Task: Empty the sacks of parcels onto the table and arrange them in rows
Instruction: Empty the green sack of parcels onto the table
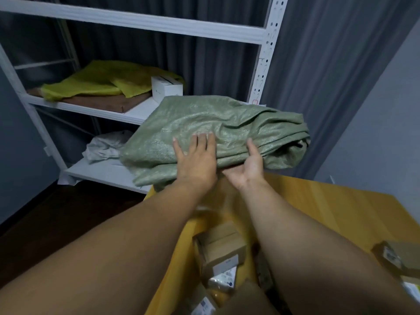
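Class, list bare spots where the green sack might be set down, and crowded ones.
Bare: the yellow table at right, between the green sack and the near parcels; the lower shelf in front of the crumpled white bag. Crowded: the table's near edge, with parcels; the middle shelf, under yellow sacks and a white box.

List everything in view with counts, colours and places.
green sack: one, grey-green, folded, held above the table's far edge
parcels: several, brown cardboard, on the table, partly hidden by the arms
table: one, yellow, lower right
rack: one, white, behind left
yellow-green sacks: flat pile, count unclear, rack's middle shelf
brown board: one, under that pile
white box: one, same shelf, right of the pile
white bag: one, crumpled, lower shelf
curtain: dark grey, behind the rack
left hand: flat on top of the sack
right hand: holds the sack's near edge from below, thumb against it
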